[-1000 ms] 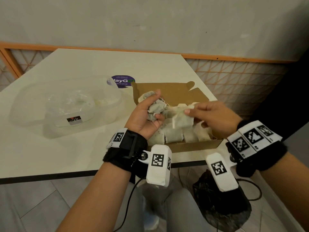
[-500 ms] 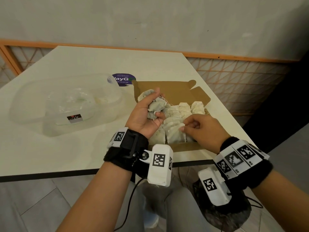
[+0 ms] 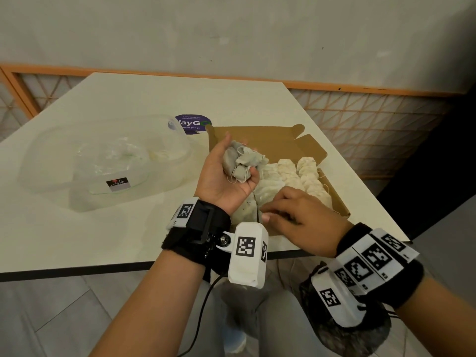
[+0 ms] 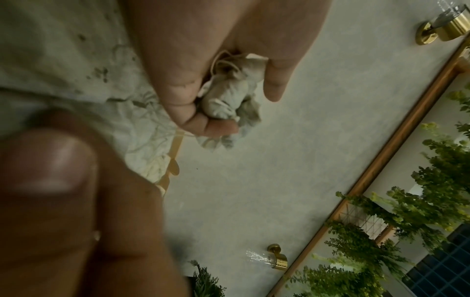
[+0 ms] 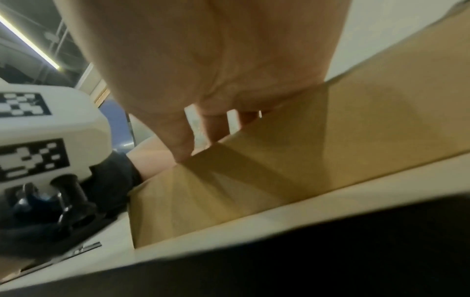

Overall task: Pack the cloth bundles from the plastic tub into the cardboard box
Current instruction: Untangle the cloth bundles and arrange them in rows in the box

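My left hand [image 3: 238, 154] is turned palm up above the left side of the brown cardboard box [image 3: 257, 137] and grips a clump of grey cloth bundles [image 3: 244, 163] tied with string. The left wrist view shows that clump [image 4: 229, 94] between thumb and curled fingers. Several pale bundles [image 3: 296, 173] lie packed in rows in the box. My right hand [image 3: 266, 212] reaches down into the box's near left corner onto the bundles there. The box wall [image 5: 305, 150] hides its fingertips [image 5: 183, 152] in the right wrist view. The clear plastic tub [image 3: 108, 155] stands to the left.
The box sits at the near right corner of the cream table [image 3: 77, 228], its lid flap standing at the back. A purple round sticker [image 3: 193, 123] lies behind the tub. A dark bag [image 3: 347, 331] hangs below the table edge. An orange railing runs behind.
My right hand carried a pale bundle from above the box middle down to the near left corner. My left hand stayed over the box with the grey clump, palm turned further up.
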A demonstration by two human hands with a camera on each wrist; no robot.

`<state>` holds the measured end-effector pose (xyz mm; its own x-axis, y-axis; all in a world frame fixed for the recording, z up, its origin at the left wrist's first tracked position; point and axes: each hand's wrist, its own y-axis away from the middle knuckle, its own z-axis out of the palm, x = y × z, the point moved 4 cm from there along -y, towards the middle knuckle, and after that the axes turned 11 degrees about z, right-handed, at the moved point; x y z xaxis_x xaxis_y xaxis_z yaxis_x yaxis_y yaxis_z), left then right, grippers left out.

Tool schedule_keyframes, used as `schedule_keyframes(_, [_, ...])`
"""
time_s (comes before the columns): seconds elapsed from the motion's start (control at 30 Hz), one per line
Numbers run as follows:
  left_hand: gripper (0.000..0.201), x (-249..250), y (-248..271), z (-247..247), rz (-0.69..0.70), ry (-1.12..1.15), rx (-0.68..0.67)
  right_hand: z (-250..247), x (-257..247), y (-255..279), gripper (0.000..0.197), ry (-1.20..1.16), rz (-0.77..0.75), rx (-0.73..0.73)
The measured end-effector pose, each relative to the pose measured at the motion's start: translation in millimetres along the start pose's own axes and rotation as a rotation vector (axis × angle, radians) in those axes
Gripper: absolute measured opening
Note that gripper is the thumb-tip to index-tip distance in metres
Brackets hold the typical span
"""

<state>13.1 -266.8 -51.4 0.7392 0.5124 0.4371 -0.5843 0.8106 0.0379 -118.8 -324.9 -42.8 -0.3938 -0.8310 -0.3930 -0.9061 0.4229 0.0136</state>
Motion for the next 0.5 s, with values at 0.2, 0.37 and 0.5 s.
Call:
schedule_keyframes(0.2, [0.032, -4, -3, 1, -0.028, -0.001, -0.081, -35, -20, -25, 0.036, -0.358, 0.041, 0.357])
schedule_keyframes(0.37, [0.035, -5, -1, 6, -0.035, -0.041, -0.120, -48, -28, -49, 0.018, -0.447, 0.095, 0.303])
schedule_keyframes(0.5, [0.027, -5, 0, 8, 0.024, -0.072, -0.050, -57, -16, -51, 0.011, -0.913, 0.200, 0.303])
